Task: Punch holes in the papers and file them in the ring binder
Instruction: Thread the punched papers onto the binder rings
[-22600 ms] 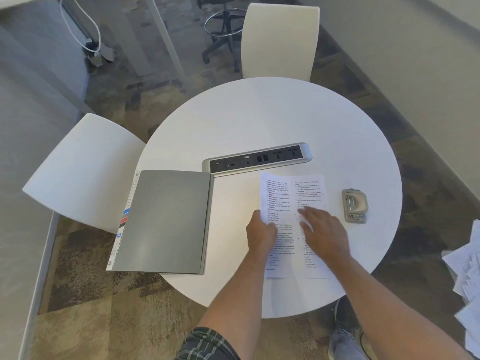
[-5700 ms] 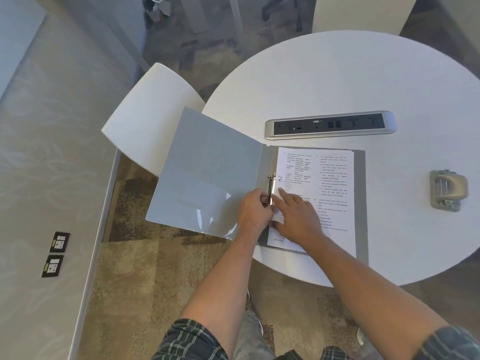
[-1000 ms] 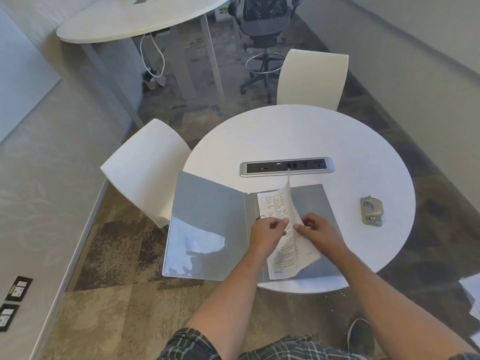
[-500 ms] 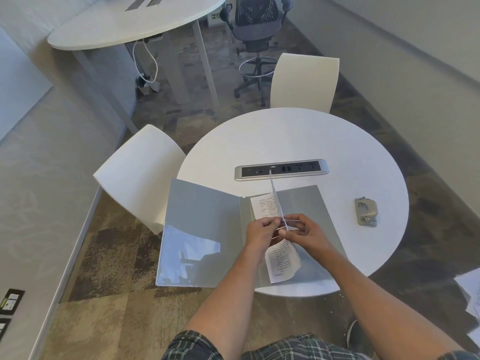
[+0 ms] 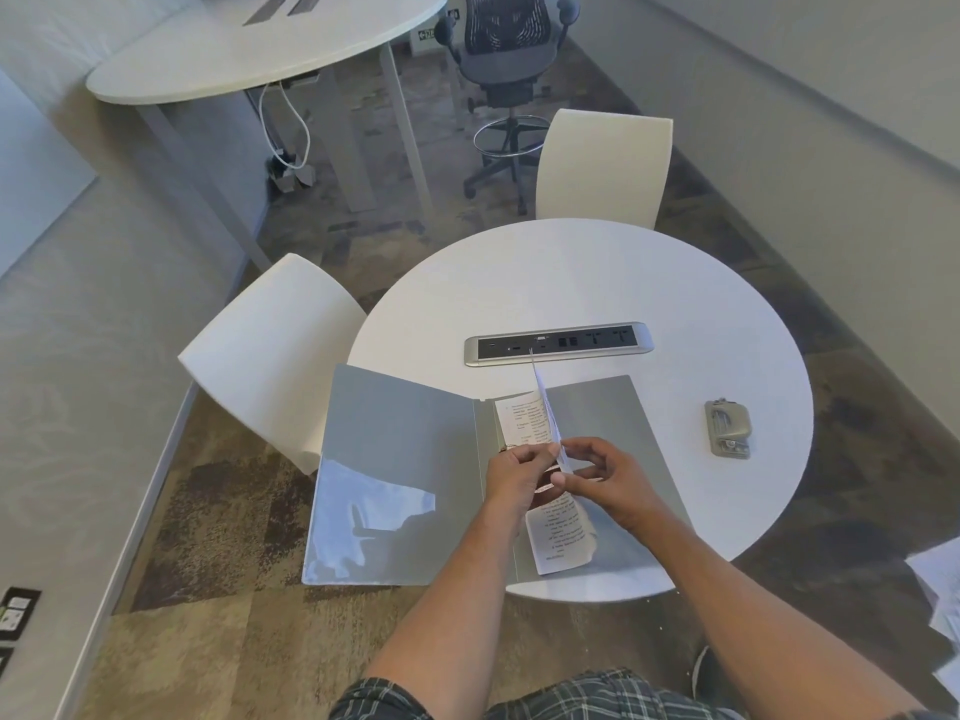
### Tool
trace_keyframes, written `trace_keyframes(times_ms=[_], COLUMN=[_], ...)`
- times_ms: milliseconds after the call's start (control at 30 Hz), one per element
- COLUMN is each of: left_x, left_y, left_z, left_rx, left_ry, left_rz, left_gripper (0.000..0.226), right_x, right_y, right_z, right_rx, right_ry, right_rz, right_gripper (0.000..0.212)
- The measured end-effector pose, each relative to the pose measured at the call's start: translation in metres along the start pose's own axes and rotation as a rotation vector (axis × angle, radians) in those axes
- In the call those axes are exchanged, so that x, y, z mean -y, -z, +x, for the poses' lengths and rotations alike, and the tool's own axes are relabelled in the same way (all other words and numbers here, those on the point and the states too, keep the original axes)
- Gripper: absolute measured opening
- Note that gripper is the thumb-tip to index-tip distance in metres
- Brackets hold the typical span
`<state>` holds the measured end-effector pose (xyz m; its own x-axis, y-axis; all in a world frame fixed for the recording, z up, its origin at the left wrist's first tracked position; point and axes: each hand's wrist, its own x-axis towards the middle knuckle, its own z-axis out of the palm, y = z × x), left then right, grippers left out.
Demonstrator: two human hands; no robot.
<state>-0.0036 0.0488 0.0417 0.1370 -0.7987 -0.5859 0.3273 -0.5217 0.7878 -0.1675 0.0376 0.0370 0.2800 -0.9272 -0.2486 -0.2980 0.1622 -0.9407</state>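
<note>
Filing a printed sheet, a person stands over an open grey ring binder (image 5: 405, 459) that lies at the six o'clock edge of a round white table (image 5: 597, 283), its left cover overhanging toward a white chair (image 5: 270, 350) at nine o'clock. The paper (image 5: 558, 532) is raised on edge over the binder's spine, its top corner pointing toward the silver power strip (image 5: 558, 344) at twelve o'clock and its lower half curling down onto the right cover. The left hand (image 5: 514, 472) pinches the sheet from the spine side, fingers curled around it close to the rings, which are mostly hidden behind the knuckles. The right hand (image 5: 610, 475) pinches the same sheet from the opposite face, so the paper runs upright between the two grips. Judging by this, the punching looks finished for this page and the filing is at its midpoint: whether the holes are already on the rings cannot be told from this angle. The hole punch (image 5: 727, 427) sits idle at three o'clock, well apart from both hands. More loose papers (image 5: 940, 589) lie beyond the table at four o'clock, possibly still to be punched and filed.
</note>
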Motion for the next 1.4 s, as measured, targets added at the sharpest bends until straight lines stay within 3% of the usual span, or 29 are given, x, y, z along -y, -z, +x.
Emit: trace_keyframes(times_ms=[133, 300, 533, 733, 967, 1233, 1400], left_x=[-0.002, -0.009, -0.036, -0.055, -0.047, -0.031, -0.019], left_y=[-0.003, 0.009, 0.066, 0.115, 0.153, 0.155, 0.153], left_z=[-0.001, 0.001, -0.011, -0.020, -0.015, -0.030, -0.030], left_rx=[-0.018, -0.174, -0.419, -0.505, -0.562, -0.596, -0.607], left_ry=[-0.002, -0.078, -0.332, -0.451, -0.403, -0.170, -0.088], left_rz=[0.034, 0.265, 0.713, 0.927, 1.177, 1.445, 1.485], left_gripper=[0.004, 0.020, 0.014, 0.017, 0.023, 0.025, 0.046], right_x=[-0.002, -0.009, -0.034, -0.046, -0.043, -0.036, -0.032], right_y=[0.001, 0.013, 0.039, 0.044, 0.047, 0.043, 0.039], right_z=[0.001, 0.001, -0.002, -0.008, -0.007, -0.005, -0.003], right_rx=[-0.015, -0.121, -0.230, -0.239, -0.227, -0.244, -0.221], right_ry=[-0.022, -0.157, -0.303, -0.380, -0.426, -0.432, -0.385], right_rz=[0.047, 0.024, -0.040, -0.081, -0.150, -0.153, -0.035], right_gripper=[0.046, 0.013, 0.016, 0.018, 0.019, 0.027, 0.021])
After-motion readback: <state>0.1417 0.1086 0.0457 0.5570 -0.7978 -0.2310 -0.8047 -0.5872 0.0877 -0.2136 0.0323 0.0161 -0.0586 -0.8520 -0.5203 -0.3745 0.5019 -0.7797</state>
